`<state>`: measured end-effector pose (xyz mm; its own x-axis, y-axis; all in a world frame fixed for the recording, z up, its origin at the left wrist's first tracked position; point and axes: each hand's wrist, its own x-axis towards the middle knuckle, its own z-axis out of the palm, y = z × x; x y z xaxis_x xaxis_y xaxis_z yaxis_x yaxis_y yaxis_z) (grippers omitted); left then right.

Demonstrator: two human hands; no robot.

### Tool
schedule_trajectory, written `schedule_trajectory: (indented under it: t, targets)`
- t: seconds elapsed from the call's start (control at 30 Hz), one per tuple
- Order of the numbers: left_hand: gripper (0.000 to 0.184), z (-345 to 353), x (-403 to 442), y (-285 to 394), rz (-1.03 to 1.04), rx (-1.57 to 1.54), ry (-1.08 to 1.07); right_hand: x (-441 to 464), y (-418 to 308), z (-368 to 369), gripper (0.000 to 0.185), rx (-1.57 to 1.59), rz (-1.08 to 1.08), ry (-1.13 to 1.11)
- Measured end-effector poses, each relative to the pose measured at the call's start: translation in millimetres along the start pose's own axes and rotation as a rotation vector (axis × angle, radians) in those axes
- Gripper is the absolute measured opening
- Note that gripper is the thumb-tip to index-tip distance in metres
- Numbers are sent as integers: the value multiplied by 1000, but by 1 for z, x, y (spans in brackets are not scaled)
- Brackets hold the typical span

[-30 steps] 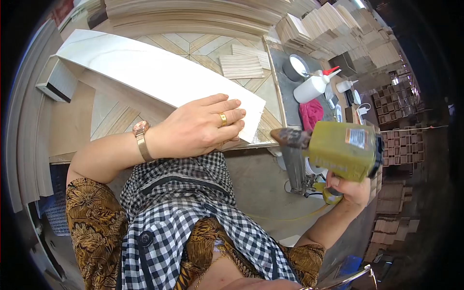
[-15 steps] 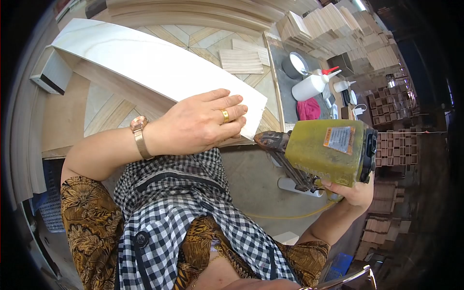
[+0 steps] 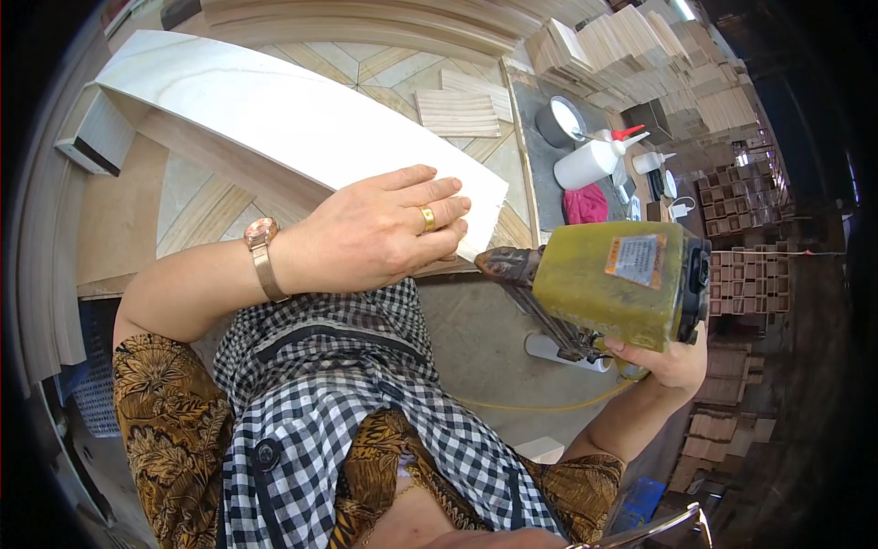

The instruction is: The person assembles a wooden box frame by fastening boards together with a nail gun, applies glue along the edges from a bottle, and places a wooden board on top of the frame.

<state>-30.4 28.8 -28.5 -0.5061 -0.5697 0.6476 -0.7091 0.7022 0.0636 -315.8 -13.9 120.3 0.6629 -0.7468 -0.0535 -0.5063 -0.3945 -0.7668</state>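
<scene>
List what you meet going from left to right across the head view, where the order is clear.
Pale, dark-edged rectangular end piece, rose-gold metal wristwatch, bare left hand, boxy yellow-green nail gun, stacked open brown wooden boxes.

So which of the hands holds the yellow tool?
The right hand, gripping the yellow tool; the left hand, with the gold ring, rests on the pale board.
</scene>
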Motion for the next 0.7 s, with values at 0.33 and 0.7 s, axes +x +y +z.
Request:
schedule_trajectory:
  t: [0.33,0.7]
  targets:
    - [27,0,0,1,-13,-5,10,-1,2,-4,42,-47,30,-40]
    - [26,0,1,0,-1,-6,26,2,-14,-4,40,-143,72,-22]
